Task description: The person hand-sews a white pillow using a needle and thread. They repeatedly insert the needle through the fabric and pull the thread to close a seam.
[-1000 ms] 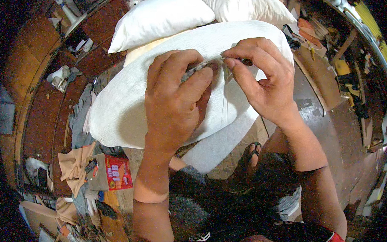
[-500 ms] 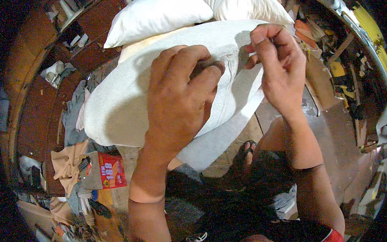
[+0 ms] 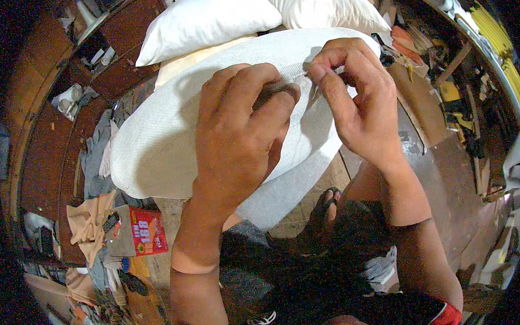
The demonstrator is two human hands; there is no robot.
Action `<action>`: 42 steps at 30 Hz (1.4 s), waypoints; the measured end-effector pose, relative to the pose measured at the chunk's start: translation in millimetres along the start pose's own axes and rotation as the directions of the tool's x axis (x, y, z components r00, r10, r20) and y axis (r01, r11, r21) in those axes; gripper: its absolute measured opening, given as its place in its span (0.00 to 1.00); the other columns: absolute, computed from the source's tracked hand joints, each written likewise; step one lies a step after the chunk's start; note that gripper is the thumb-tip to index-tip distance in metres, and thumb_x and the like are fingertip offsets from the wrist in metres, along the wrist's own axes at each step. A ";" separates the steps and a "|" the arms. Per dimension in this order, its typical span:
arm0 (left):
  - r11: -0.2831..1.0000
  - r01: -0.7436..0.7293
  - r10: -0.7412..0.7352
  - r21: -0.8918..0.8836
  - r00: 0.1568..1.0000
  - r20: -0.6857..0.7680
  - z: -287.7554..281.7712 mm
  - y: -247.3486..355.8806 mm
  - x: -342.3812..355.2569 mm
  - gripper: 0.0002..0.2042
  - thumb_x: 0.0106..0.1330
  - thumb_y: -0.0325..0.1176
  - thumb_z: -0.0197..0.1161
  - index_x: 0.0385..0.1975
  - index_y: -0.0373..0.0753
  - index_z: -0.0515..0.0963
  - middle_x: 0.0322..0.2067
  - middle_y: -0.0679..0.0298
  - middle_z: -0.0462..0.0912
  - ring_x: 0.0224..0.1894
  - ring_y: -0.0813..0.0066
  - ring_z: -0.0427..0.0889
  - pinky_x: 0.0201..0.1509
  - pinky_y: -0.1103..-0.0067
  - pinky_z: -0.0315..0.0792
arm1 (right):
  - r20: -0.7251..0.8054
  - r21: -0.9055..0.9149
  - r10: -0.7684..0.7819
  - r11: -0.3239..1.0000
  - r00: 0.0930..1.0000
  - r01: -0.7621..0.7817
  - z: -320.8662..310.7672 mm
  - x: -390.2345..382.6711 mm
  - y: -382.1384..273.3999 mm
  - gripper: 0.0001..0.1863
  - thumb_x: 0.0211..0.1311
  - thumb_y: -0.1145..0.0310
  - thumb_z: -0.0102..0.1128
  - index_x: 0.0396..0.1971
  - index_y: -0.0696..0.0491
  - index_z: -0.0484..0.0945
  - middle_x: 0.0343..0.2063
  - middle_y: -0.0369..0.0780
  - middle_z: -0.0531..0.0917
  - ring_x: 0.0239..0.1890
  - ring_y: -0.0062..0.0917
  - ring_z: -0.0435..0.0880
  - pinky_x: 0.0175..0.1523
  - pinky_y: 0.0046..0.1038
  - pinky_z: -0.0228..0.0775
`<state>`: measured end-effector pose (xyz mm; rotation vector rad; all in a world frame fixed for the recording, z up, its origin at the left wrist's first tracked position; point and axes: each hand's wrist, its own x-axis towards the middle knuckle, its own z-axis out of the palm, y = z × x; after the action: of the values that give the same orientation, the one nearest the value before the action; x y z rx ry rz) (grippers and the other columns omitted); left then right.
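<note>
Setting: cluttered workroom seen from above, brown wooden floor [image 3: 48, 161] curving along the left rim, worn planks at right.
Open room: little; bare floor shows only in a strip at left and a patch [image 3: 443, 163] right of the person's right forearm.
Main item: white pillow [image 3: 157, 153], woven cover with a fine ribbed texture, plump oval shape, lying across the person's lap.
Long axis: runs from lower left to upper right; the rounded closed end points lower left, the worked edge points upper right (toward the hands).
Edges: lower edge of the pillow overhangs the knee, a flat flap of the same cloth hanging below it; upper edge touches the pile behind.
Left hand [image 3: 238, 139]: laid palm-down on the pillow, fingers curled over and pressing the cloth near the seam, thumb hidden.
Right hand [image 3: 359, 103]: fingers bent together, thumb and forefinger pinched at the pillow's edge just beside the left fingertips; what it pinches is too small to tell (a thin line hangs below it).
Behind: two smooth white pillows [image 3: 210, 20], one cream cushion [image 3: 189, 60] beneath them.
Floor, lower left: heap of tan and grey cloth scraps [image 3: 89, 225], a red printed packet [image 3: 146, 232] lying flat on it.
Below: a dark sandal [image 3: 327, 202] on the foot between the knees.
Right rim: shelves of mixed tools and yellow items [image 3: 498, 62], blurred.
</note>
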<state>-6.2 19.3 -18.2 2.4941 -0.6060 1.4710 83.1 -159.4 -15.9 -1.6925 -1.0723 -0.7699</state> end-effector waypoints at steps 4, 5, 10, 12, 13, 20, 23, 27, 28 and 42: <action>0.998 0.056 -0.053 -0.041 0.996 0.070 -2.3 0.7 -2.5 0.08 0.60 0.30 0.67 0.39 0.41 0.85 0.46 0.60 0.81 0.52 0.56 0.78 0.59 0.62 0.71 | -0.125 0.050 0.046 0.998 0.991 -0.040 -0.1 0.0 9.6 0.04 0.67 0.73 0.63 0.34 0.57 0.82 0.36 0.45 0.84 0.38 0.37 0.83 0.42 0.32 0.76; 0.998 0.055 -0.052 -0.039 0.995 0.080 -3.5 1.8 -2.0 0.09 0.60 0.30 0.67 0.39 0.41 0.85 0.45 0.60 0.81 0.52 0.56 0.78 0.59 0.63 0.71 | -0.125 0.061 0.059 0.997 0.990 -0.051 -2.4 -0.1 8.9 0.04 0.67 0.73 0.63 0.34 0.57 0.82 0.35 0.45 0.84 0.38 0.36 0.84 0.42 0.32 0.76; 0.999 0.042 -0.040 -0.025 0.996 0.082 -7.7 0.4 -1.2 0.09 0.60 0.30 0.67 0.39 0.40 0.85 0.45 0.59 0.81 0.51 0.55 0.79 0.58 0.63 0.72 | 0.023 0.027 0.056 0.998 0.998 -0.057 -13.1 -2.9 -6.2 0.04 0.65 0.73 0.66 0.35 0.56 0.84 0.35 0.43 0.84 0.37 0.32 0.84 0.41 0.30 0.76; 0.999 0.033 -0.030 -0.042 0.998 0.055 -2.9 0.0 -2.1 0.08 0.60 0.29 0.68 0.39 0.40 0.85 0.44 0.60 0.81 0.50 0.56 0.79 0.57 0.63 0.72 | 0.086 0.007 -0.018 1.000 0.996 0.017 -13.9 -7.8 -2.1 0.04 0.64 0.73 0.67 0.36 0.56 0.85 0.36 0.42 0.84 0.37 0.31 0.84 0.41 0.29 0.76; 0.998 0.028 -0.026 -0.052 0.999 0.042 0.5 0.0 -2.5 0.08 0.60 0.29 0.68 0.39 0.40 0.85 0.44 0.60 0.81 0.49 0.56 0.79 0.56 0.63 0.72 | 0.067 0.001 -0.024 1.000 0.997 0.024 -11.4 -11.1 0.5 0.05 0.63 0.73 0.68 0.38 0.56 0.86 0.36 0.42 0.84 0.38 0.32 0.84 0.42 0.31 0.77; 0.989 0.144 -0.142 0.022 0.986 -0.089 6.7 11.2 6.7 0.09 0.59 0.30 0.74 0.38 0.42 0.85 0.38 0.63 0.80 0.43 0.58 0.78 0.50 0.64 0.71 | 0.107 -0.038 -0.089 0.995 0.990 0.094 -13.9 -2.7 9.5 0.06 0.64 0.73 0.67 0.40 0.54 0.87 0.37 0.43 0.84 0.41 0.37 0.84 0.47 0.34 0.77; 0.987 0.157 -0.155 0.046 0.987 -0.046 4.8 11.5 7.0 0.09 0.59 0.31 0.73 0.39 0.42 0.85 0.37 0.63 0.80 0.42 0.58 0.78 0.49 0.64 0.71 | 0.140 -0.013 -0.065 0.998 0.988 0.068 -14.6 -1.4 9.1 0.06 0.65 0.73 0.67 0.40 0.54 0.88 0.37 0.43 0.83 0.42 0.37 0.84 0.48 0.34 0.77; 0.983 0.181 -0.181 0.025 0.983 -0.001 0.0 9.4 8.8 0.08 0.60 0.28 0.71 0.39 0.40 0.85 0.38 0.63 0.81 0.42 0.57 0.78 0.50 0.64 0.71 | 0.111 -0.068 -0.105 0.991 0.988 0.113 -8.1 0.2 10.9 0.07 0.63 0.75 0.69 0.41 0.55 0.88 0.38 0.41 0.83 0.41 0.31 0.84 0.46 0.29 0.76; 0.982 0.188 -0.188 0.024 0.982 0.007 -2.0 8.4 9.7 0.07 0.61 0.27 0.71 0.39 0.40 0.85 0.38 0.62 0.81 0.42 0.57 0.78 0.50 0.64 0.72 | 0.100 -0.094 -0.122 0.987 0.988 0.131 -6.0 1.0 10.3 0.08 0.63 0.76 0.70 0.41 0.56 0.88 0.38 0.41 0.84 0.40 0.28 0.84 0.45 0.26 0.75; 0.982 0.191 -0.191 -0.011 0.979 -0.066 5.7 4.7 7.6 0.08 0.60 0.26 0.72 0.38 0.41 0.84 0.39 0.62 0.81 0.43 0.56 0.79 0.49 0.63 0.73 | 0.054 0.023 -0.087 0.996 0.995 0.086 -5.0 -5.3 4.6 0.06 0.61 0.74 0.70 0.38 0.55 0.86 0.38 0.43 0.83 0.38 0.36 0.84 0.44 0.33 0.77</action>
<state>-0.5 11.1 -14.7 2.4112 -0.3464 1.4710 85.0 -166.5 -20.6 -1.6667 -1.1943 -0.7688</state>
